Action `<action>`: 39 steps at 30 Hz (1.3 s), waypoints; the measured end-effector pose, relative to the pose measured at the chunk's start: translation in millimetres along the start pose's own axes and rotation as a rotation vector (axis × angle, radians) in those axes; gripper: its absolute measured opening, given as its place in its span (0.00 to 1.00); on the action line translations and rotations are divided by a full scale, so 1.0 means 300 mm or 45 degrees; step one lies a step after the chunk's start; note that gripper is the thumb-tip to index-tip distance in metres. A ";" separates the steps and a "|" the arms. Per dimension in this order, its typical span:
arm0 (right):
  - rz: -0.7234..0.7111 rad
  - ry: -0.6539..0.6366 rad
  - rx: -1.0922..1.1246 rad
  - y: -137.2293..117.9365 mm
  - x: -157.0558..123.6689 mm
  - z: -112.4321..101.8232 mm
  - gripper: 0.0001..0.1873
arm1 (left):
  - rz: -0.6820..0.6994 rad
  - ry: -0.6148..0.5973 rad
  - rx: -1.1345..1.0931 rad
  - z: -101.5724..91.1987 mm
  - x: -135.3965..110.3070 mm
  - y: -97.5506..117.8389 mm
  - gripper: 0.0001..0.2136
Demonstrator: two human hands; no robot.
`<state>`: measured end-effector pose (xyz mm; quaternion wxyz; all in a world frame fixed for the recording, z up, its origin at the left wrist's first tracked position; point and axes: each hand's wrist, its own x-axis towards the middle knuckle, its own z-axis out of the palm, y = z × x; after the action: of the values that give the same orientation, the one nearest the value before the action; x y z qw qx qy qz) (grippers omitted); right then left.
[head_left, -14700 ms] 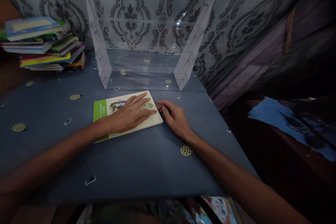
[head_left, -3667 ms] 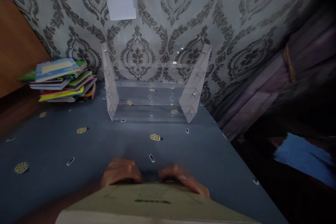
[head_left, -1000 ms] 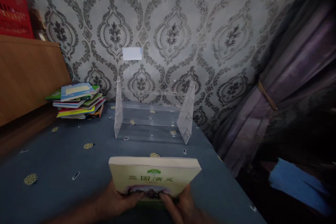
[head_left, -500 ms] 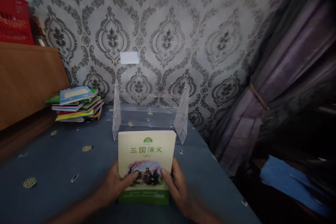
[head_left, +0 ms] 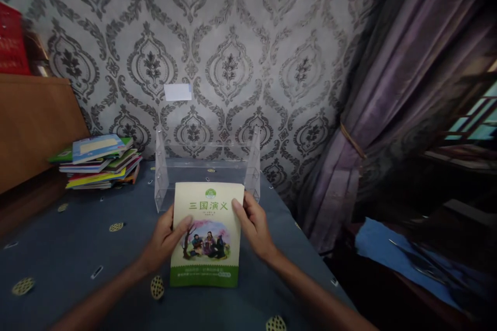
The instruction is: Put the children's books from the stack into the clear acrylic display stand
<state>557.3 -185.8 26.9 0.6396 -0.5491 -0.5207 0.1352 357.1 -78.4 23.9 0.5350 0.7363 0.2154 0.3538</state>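
A cream book [head_left: 207, 243] with green Chinese lettering, a painted group of people and a green bottom band faces me above the table. My left hand [head_left: 165, 240] grips its left edge, thumb on the cover and fingers behind. On the opposite edge, higher up, my right hand [head_left: 254, 222] holds it the same way, its thumb beside the title. Just beyond the book stands a clear acrylic rack [head_left: 161, 170] with tiered shelves, its lower front partly hidden by the book.
Several thin books lie in an uneven stack [head_left: 101, 160] at the back left, beside a wooden cabinet [head_left: 34, 124] bearing a red basket [head_left: 13, 41]. A patterned cloth covers the table [head_left: 85, 238]. Right of its edge hang a tied purple curtain [head_left: 349, 129] and a blue cloth [head_left: 404, 258] lower down.
Both hands have slid up the book's edges, the right one further, so more of the cover picture shows. My view has turned slightly to the right.
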 end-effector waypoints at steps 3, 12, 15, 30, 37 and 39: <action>-0.060 0.064 0.030 -0.029 0.044 0.013 0.18 | 0.022 0.108 -0.009 0.012 0.037 0.025 0.26; -0.101 -0.078 -0.081 -0.048 0.125 -0.054 0.20 | 0.088 -0.086 -0.001 -0.017 0.107 0.078 0.25; -0.113 -0.269 -0.131 -0.063 0.155 -0.108 0.21 | 0.055 -0.320 0.026 -0.067 0.132 0.091 0.23; -0.789 0.096 -0.368 -0.389 0.559 -0.260 0.19 | 0.839 0.143 0.557 -0.129 0.541 0.509 0.17; -0.837 0.138 -0.389 -0.388 0.666 -0.312 0.19 | 0.920 0.115 0.458 -0.086 0.686 0.543 0.15; -0.818 0.123 -0.402 -0.362 0.682 -0.329 0.20 | 0.878 0.071 0.477 -0.078 0.707 0.530 0.14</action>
<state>680.5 -128.0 238.7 0.5806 -0.4553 -0.6502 -0.1811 469.0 30.7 239.2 0.2352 0.8405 0.0308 0.4872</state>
